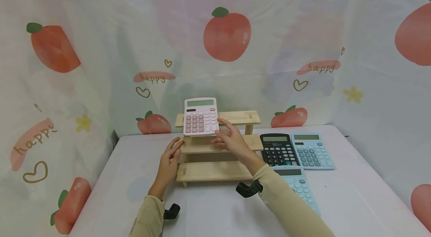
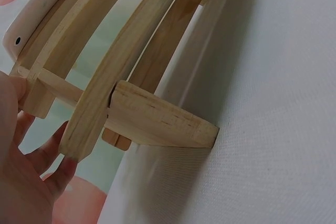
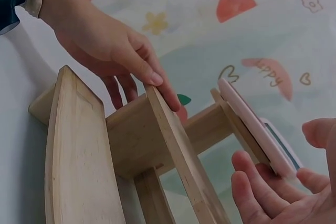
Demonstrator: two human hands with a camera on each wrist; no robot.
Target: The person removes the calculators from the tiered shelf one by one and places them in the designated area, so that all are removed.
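Observation:
A pink calculator [image 1: 201, 116] rests tilted against the top board at the left end of a three-tier wooden shelf rack [image 1: 215, 171], its keys facing front. My left hand [image 1: 169, 162] grips the left end of the middle board, with thumb and fingertips on the wood in the right wrist view. By the calculator's lower right corner is my right hand [image 1: 232, 141], its fingers loosely extended. In the right wrist view, fingers [image 3: 262, 195] of that hand are close to the calculator's lower edge; whether they press on it I cannot tell.
Right of the rack lie a black calculator [image 1: 278, 150] and a light blue calculator [image 1: 312, 151]. Another light blue calculator [image 1: 297, 184] lies in front of them, partly behind my right sleeve. A patterned cloth [image 1: 188, 24] hangs behind the white table [image 1: 205, 211].

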